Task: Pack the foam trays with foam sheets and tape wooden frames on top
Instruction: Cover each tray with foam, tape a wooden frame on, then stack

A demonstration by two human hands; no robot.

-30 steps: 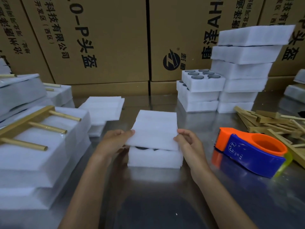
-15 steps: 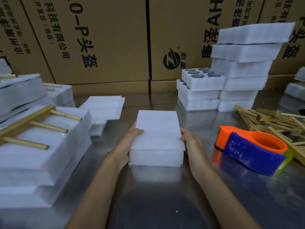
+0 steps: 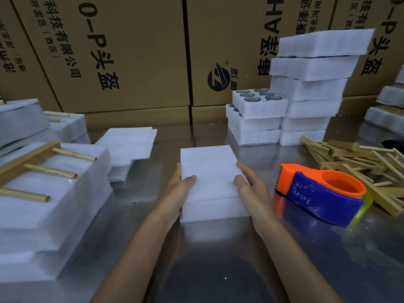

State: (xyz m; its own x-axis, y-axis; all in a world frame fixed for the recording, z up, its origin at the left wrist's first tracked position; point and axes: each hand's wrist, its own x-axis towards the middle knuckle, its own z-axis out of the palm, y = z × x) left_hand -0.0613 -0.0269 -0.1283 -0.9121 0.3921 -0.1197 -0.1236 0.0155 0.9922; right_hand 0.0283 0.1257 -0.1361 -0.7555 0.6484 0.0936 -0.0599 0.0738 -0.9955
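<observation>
At bench centre, the foam sheet [image 3: 208, 162] lies on the foam tray [image 3: 215, 209]; left hand [image 3: 178, 189] and right hand [image 3: 250, 185] press it with flat fingers. Next, likely a wooden frame from the pile [image 3: 358, 162] at three o'clock, then the tape dispenser [image 3: 321, 193].

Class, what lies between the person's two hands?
Head view: the white foam sheet atop the white foam tray, held between left hand and right hand.

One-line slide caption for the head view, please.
Both hands, left and right, press a foam sheet onto the tray.
</observation>
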